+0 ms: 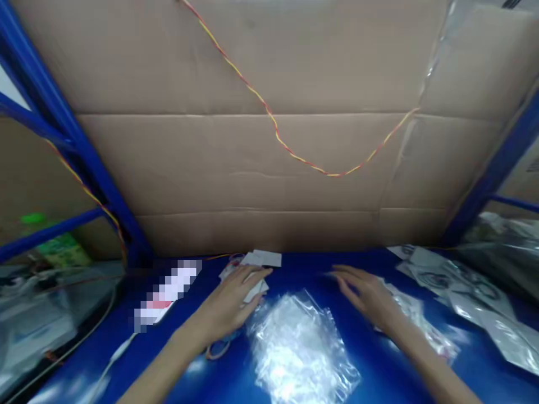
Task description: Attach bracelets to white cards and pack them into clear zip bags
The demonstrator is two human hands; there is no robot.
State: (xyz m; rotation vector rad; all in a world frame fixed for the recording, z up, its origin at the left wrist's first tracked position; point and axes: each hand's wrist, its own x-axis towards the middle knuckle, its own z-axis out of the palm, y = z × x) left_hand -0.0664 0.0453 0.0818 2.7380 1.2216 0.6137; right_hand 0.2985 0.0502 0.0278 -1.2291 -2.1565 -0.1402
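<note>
My left hand (pixel 236 294) reaches over small white cards (pixel 268 258) on the blue tabletop, its fingers stretched out and apart. Part of the cards is hidden beneath it. Between my hands lies a pile of clear plastic bags (pixel 295 348). My right hand (pixel 366 294) is on the other side of the pile, thumb apart from the outstretched fingers. A faint pale blur shows at its fingertips, too unclear to name. Under the left wrist, the handle loop of what looks like scissors (pixel 218 350) sticks out.
Filled clear packets (pixel 410 308) lie beside my right forearm, with more flat packets (pixel 458 286) farther right. A pixelated phone-like object (pixel 168 294) with a white cable (pixel 120 350) lies at left. Blue frame posts (pixel 80 129) and a cardboard wall (pixel 261 185) enclose the blue table.
</note>
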